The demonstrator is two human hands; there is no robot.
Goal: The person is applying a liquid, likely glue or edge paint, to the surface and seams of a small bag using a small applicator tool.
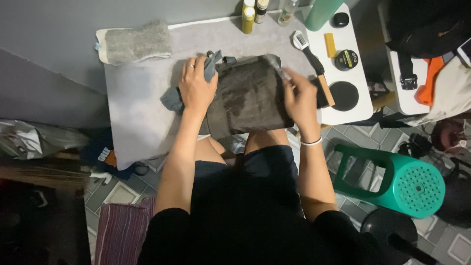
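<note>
A dark brown bag (250, 95) lies flat on the grey table top (137, 108), its near edge hanging over towards my lap. My left hand (196, 88), with a ring on one finger, presses a crumpled blue-grey cloth (212, 66) against the bag's left side. My right hand (300, 100) rests at the bag's right edge and grips a small clear bottle-like thing (277, 66); it is blurred. A white band circles my right wrist.
A grey towel (136, 43) lies at the table's back left. Small bottles (248, 17) stand at the back. A white side table (360, 105) holds a brush (308, 49), a yellow block (330, 44) and round tins (347, 59). A green plastic stool (395, 179) lies tipped at my right.
</note>
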